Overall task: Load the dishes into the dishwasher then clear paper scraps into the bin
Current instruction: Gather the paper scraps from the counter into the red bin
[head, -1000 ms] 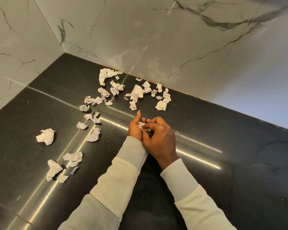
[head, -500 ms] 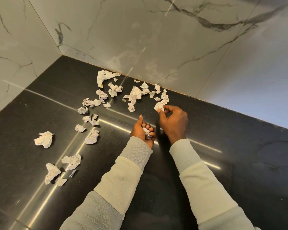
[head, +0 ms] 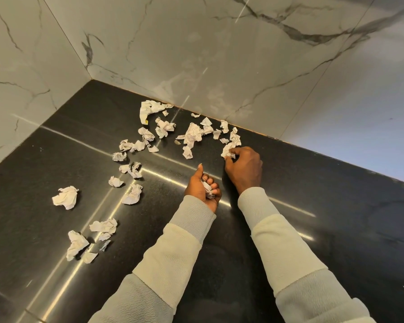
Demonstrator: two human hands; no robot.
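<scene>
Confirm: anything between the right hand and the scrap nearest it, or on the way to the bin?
Nothing visible. The right hand pinches that scrap on the black counter; neighbouring scraps lie beside it, not between. The left hand grips gathered scraps, clear of it. The bin is out of view, so that path cannot be judged.

Single view, worn on the head. Looking forward and steeply down onto the black bench (head: 324,197), toward its far left corner between two marble walls (head: 196,54). Close in, with sleeves (head: 173,252) coming up from the near edge and left hand (head: 202,187) and right hand (head: 244,166) around mid-frame. Wide-angle and tilted, with the far bench edge slanting down to the right. Scraps (head: 191,136) spread from centre out to the left.
</scene>
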